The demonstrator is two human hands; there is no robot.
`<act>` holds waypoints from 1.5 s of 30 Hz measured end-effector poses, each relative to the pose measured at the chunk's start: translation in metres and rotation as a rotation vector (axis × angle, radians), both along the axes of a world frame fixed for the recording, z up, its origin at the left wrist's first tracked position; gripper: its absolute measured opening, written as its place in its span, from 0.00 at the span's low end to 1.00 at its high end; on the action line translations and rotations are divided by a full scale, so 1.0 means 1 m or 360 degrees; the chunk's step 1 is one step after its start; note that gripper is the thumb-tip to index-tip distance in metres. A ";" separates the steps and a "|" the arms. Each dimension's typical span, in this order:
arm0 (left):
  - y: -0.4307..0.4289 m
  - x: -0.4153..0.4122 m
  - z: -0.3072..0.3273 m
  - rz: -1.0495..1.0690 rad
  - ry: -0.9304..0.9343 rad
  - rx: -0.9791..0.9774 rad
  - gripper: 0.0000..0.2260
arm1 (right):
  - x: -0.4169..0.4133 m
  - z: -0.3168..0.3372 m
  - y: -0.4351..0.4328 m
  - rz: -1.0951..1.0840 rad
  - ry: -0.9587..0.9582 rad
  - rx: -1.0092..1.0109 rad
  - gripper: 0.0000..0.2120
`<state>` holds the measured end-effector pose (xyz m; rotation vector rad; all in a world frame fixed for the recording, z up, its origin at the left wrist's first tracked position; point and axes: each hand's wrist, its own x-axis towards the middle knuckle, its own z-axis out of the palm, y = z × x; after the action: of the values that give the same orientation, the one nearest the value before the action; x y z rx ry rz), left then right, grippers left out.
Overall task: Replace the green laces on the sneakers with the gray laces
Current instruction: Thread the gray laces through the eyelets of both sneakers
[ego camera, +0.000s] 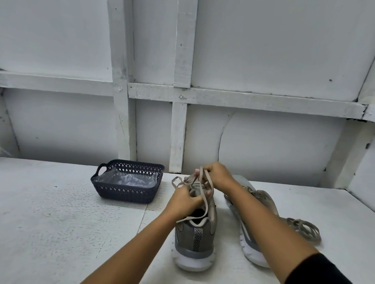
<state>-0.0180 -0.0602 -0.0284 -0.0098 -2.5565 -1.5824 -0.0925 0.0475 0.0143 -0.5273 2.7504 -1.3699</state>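
Note:
A grey sneaker (194, 236) with a white sole stands upright on the white table, heel toward me. My left hand (183, 201) grips the shoe's tongue area and pinches the grey lace (203, 194). My right hand (216, 175) pinches the same lace a little higher, above the shoe's front. One lace end loops down over the heel collar. The second grey sneaker (245, 233) lies on its side to the right, partly hidden by my right forearm. A loose bundle of pale lace (305, 228) lies right of it. No green lace is visible.
A dark blue perforated basket (126, 192) with a clear plastic bag inside stands left of the shoes, near the white panelled wall (272, 137). The white table (52, 221) stretches out to the left and toward me.

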 end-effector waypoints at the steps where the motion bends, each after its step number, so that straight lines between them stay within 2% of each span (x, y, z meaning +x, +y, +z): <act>1: -0.001 -0.002 -0.001 -0.0011 -0.0008 -0.0052 0.07 | -0.002 0.000 -0.001 -0.0043 0.0010 -0.0072 0.11; 4: -0.004 -0.007 -0.006 -0.0002 -0.0067 -0.0052 0.16 | -0.008 0.007 -0.001 -0.0083 0.0012 -0.0324 0.09; 8: -0.010 -0.009 0.002 -0.0101 -0.0260 0.0156 0.16 | -0.012 0.010 0.000 -0.0109 -0.0041 -0.0529 0.11; 14: -0.015 -0.012 0.012 -0.0222 -0.0472 0.0289 0.10 | -0.008 0.019 -0.002 -0.0039 0.0096 -0.0460 0.11; 22: -0.020 -0.014 0.013 -0.0127 -0.0552 0.0082 0.19 | -0.007 0.030 -0.005 -0.0001 0.0232 -0.0531 0.09; 29: -0.018 -0.017 0.012 -0.0122 -0.0509 0.0100 0.20 | -0.004 0.028 -0.003 0.0084 0.0190 -0.0430 0.16; 33: -0.021 -0.026 0.020 -0.0044 -0.0326 -0.0046 0.23 | 0.004 0.035 0.001 0.0217 0.0119 -0.0158 0.10; 37: -0.014 -0.031 0.022 0.0035 0.0014 -0.0029 0.05 | 0.011 0.039 0.001 0.0393 0.0062 -0.0051 0.09; 39: -0.009 -0.032 0.020 0.0093 0.0070 -0.0003 0.10 | 0.011 0.042 0.003 0.0491 -0.0018 0.0035 0.04; 41: -0.004 -0.028 0.018 0.0037 0.0095 -0.0032 0.13 | 0.004 0.042 0.011 0.0564 -0.0195 0.0045 0.10; 43: -0.001 -0.027 0.013 0.0031 0.0062 -0.0020 0.13 | -0.009 0.038 0.020 0.0473 -0.0340 0.0072 0.16; 45: 0.000 -0.025 0.011 0.0081 0.0052 -0.0039 0.12 | -0.023 0.028 0.022 0.0201 -0.0328 0.0209 0.12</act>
<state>-0.0428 -0.0603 -0.0179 0.0260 -2.5306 -1.5201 -0.1152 0.0697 0.0427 -0.5117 2.5716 -1.1382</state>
